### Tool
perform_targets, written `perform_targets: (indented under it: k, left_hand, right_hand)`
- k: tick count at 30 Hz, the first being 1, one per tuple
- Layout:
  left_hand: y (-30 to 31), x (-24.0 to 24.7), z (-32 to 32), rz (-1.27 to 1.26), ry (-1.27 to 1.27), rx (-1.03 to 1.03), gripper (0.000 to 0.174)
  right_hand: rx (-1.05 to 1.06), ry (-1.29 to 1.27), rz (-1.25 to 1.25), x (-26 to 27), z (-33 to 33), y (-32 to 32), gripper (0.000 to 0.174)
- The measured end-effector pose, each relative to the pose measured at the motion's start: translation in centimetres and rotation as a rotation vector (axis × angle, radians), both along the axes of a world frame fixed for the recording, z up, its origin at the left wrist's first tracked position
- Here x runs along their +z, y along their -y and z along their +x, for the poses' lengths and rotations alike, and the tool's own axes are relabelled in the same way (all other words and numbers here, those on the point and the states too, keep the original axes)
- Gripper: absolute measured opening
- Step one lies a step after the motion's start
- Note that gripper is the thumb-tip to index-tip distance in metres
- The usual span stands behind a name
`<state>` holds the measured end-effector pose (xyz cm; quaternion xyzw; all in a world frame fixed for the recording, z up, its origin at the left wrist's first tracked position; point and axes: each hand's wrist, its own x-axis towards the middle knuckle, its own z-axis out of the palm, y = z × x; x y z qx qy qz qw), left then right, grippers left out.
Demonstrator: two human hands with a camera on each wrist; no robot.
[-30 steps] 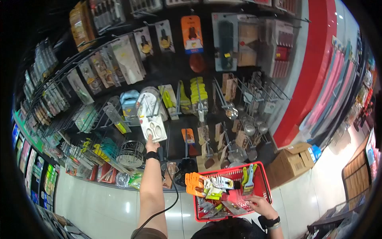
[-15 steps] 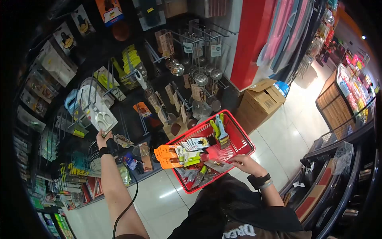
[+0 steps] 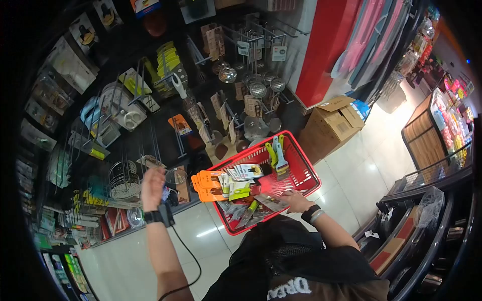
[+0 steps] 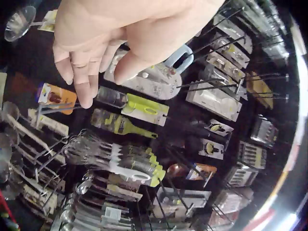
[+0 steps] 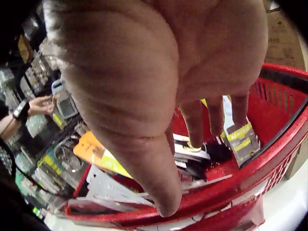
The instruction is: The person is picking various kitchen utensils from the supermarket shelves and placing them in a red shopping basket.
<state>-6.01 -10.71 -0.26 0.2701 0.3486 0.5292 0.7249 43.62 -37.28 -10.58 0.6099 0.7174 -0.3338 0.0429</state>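
My left hand [image 3: 152,188] hangs in front of the rack with nothing in it, its fingers loosely extended in the left wrist view. Beyond it on a hook is a white card pack with spoon shapes [image 3: 129,118]. My right hand [image 3: 298,201] reaches over the near rim of a red shopping basket [image 3: 312,176], with fingertips by a flat clear pack [image 3: 271,204]. In the right wrist view its fingers point down into the basket, thumb apart. Orange-carded packs [image 3: 208,186], a blue-handled tool [image 3: 279,156] and several green-handled utensils [image 3: 271,154] lie in the basket.
Hooks ahead carry lime-green graters [image 3: 168,65], strainers [image 3: 258,90] and wooden-handled utensils. A cardboard box [image 3: 331,125] stands on the floor right of the basket, below a red pillar [image 3: 321,55]. Dark shelving [image 3: 422,220] runs along the right side.
My left hand has let go of the white spoon pack, which hangs on its hook, and has drawn back. The head view has swung right. My right hand has shifted slightly left over the basket.
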Motion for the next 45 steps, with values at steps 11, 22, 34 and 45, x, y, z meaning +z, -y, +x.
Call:
perform_targets:
  k: [11, 22, 34, 45]
  left_hand:
    - [13.6, -4.6, 10.9, -0.278, -0.180, -0.032, 0.018]
    - [15.0, -5.7, 17.1, -0.158, -0.559, -0.284, 0.023]
    - [15.1, -4.2, 19.1, -0.398, -0.025, -0.367, 0.053]
    - [19.6, -9.3, 15.0, -0.368, 0.142, -0.253, 0.043]
  right_hand:
    - [0.088, -0.292, 0.056, -5.6, 0.8, -1.1, 0.031]
    - [-0.434, -0.604, 0.195, 5.7, 6.0, -4.5, 0.020]
    - [0.233, -1.144, 0.099, 17.5, 5.8, -6.7, 0.020]
    - [0.679, -1.144, 0.000, 20.4, 2.5, -11.5, 0.020]
